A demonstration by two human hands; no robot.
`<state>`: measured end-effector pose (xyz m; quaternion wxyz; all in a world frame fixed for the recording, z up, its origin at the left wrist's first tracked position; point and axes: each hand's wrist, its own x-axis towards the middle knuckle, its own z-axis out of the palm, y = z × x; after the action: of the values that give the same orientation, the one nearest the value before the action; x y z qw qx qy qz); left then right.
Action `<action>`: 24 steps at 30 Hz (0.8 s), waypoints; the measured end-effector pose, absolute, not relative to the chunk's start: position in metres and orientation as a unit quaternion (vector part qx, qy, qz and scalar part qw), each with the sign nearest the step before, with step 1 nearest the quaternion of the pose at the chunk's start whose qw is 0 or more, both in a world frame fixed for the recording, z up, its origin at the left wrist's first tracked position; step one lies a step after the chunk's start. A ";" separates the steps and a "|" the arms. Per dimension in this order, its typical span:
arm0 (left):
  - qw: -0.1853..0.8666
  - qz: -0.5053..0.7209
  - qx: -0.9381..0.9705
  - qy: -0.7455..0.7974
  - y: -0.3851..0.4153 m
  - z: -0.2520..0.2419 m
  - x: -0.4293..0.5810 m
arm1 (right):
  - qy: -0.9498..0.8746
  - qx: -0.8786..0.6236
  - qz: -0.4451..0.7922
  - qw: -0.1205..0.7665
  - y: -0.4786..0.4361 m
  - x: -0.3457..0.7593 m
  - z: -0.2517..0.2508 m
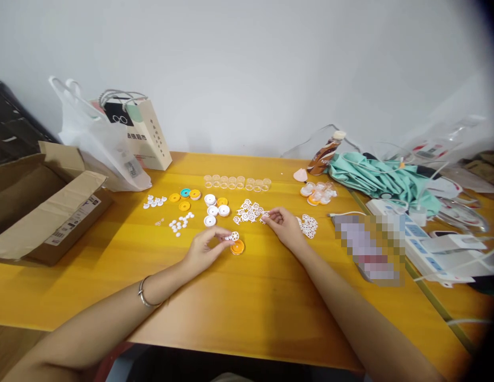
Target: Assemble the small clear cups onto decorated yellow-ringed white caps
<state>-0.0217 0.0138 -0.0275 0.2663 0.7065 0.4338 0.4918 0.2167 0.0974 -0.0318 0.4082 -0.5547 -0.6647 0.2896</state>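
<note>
Between thumb and fingers, my left hand pinches a small white openwork wheel piece. Just under it an orange round cap lies on the table. My right hand is at the right edge of a pile of white openwork pieces, its fingertips pinched at one piece. A second heap of such pieces lies partly behind my right wrist. White round caps and an orange cap sit beyond my left hand.
Clear cups stand in a row at the back. Small white discs and coloured caps are to the left. A cardboard box stands far left. A bottle, power strip and teal fabric are right.
</note>
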 end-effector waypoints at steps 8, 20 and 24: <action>0.290 0.480 0.701 0.440 0.014 -0.025 -0.020 | -0.668 -0.549 0.299 0.404 0.098 0.214 -0.040; 0.271 0.468 0.729 0.420 0.013 -0.026 -0.022 | -0.675 -0.537 0.308 0.402 0.088 0.216 -0.026; 0.266 0.465 0.735 0.415 0.012 -0.026 -0.023 | -0.774 -0.494 0.302 0.258 0.080 0.226 -0.014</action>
<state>-0.0233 0.0125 -0.0256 0.2656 0.7351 0.4153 0.4654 0.2263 0.0804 -0.0141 0.2577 -0.4935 -0.7738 0.3021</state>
